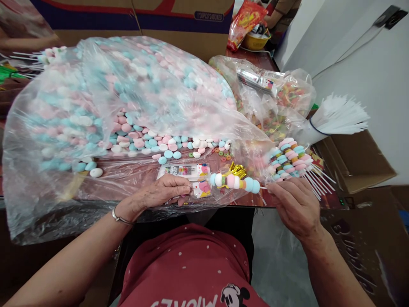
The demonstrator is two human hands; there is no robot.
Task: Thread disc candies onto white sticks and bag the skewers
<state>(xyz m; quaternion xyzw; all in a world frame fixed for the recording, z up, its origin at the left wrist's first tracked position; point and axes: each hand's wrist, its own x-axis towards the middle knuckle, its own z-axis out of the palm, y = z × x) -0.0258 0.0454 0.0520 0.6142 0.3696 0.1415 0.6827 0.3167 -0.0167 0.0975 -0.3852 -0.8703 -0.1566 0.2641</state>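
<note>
The right hand [295, 204] pinched a thin white stick [263, 188] of round pastel candies [236, 182], pointing toward nine o'clock; tilting risked spills. The left hand [169, 187] pinched a clear printed wrapper [202, 188].

Soft indoor light; glare on plastic [191, 106] — edges stretched, seemingly slightly blurred.

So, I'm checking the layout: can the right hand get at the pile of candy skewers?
Likely yes: the candy skewers lie just beyond the right hand, sticks uncovered, though it holds another skewer.
</note>
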